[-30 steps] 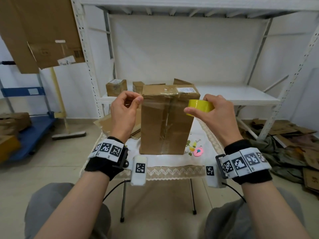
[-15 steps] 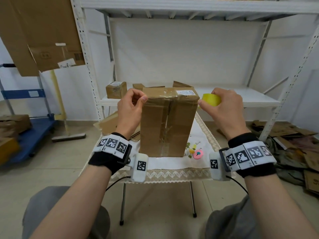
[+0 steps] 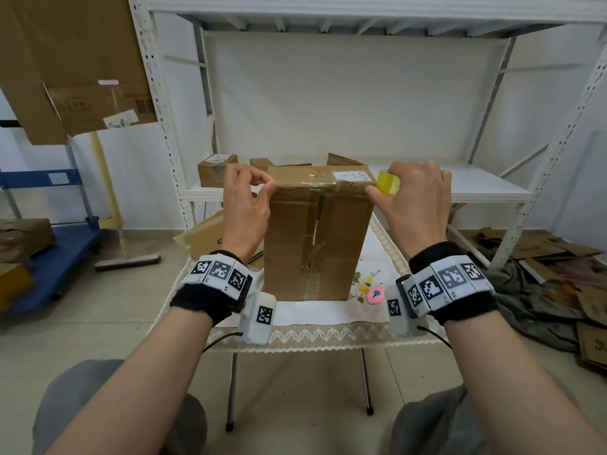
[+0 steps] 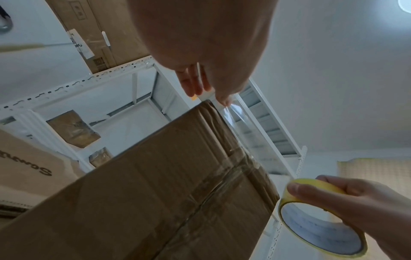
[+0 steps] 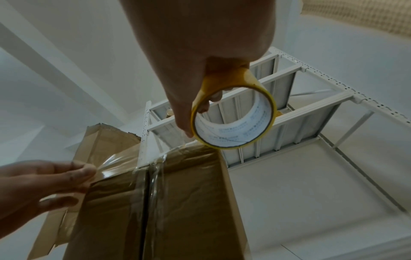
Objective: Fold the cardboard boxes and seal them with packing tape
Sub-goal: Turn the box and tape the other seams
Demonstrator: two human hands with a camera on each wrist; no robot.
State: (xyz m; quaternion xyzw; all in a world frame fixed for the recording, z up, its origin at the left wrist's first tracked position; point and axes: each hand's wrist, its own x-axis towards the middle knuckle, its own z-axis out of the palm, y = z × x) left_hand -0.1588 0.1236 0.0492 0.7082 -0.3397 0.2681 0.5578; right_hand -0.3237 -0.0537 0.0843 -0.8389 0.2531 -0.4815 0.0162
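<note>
We are pinching the clear tape end (image 5: 111, 165) in our left hand (image 3: 244, 205) and gripping the yellow roll (image 3: 388, 186) in our right hand (image 3: 415, 205), stretching tape across the top of the box (image 3: 315, 244).

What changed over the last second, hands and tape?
Both hands moved away from the person and apart, to the top edge of the box. The right hand carried the tape roll from in front of the box to its upper right corner, and the left hand brought the pinched tape end to the upper left corner. Both grips are unchanged, and the box stands upright on the table.
</note>
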